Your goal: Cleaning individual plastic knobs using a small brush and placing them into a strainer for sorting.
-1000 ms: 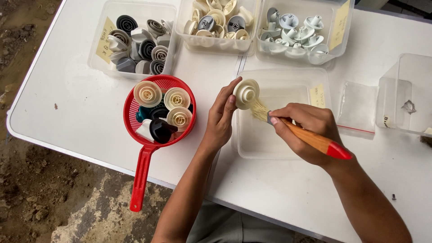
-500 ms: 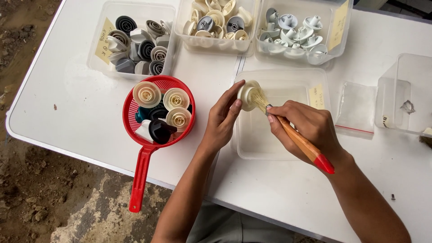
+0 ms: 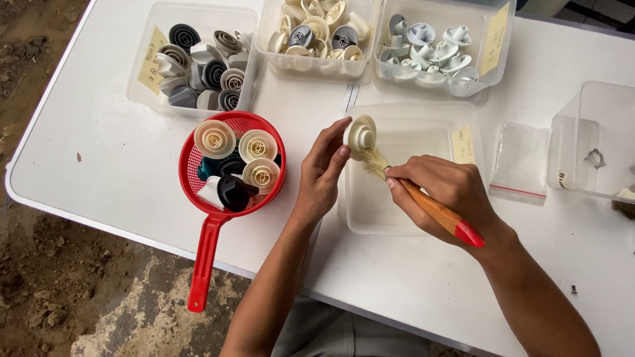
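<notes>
Head view: the left hand (image 3: 322,173) pinches a cream knob (image 3: 360,133) between thumb and fingers, holding it above a clear tray (image 3: 463,112) on the white table (image 3: 92,132). The right hand (image 3: 444,192) is closed round a paintbrush (image 3: 433,210) with an orange handle, its bristles touching the knob's underside. Left of the hands, a red strainer (image 3: 205,258) holds more knobs. Three clear bins of knobs stand along the far edge.

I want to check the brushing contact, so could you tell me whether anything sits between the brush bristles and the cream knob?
Nothing visible does. The left hand holds the cream knob over the clear tub, and the right hand's brush bristles touch its underside.
</notes>
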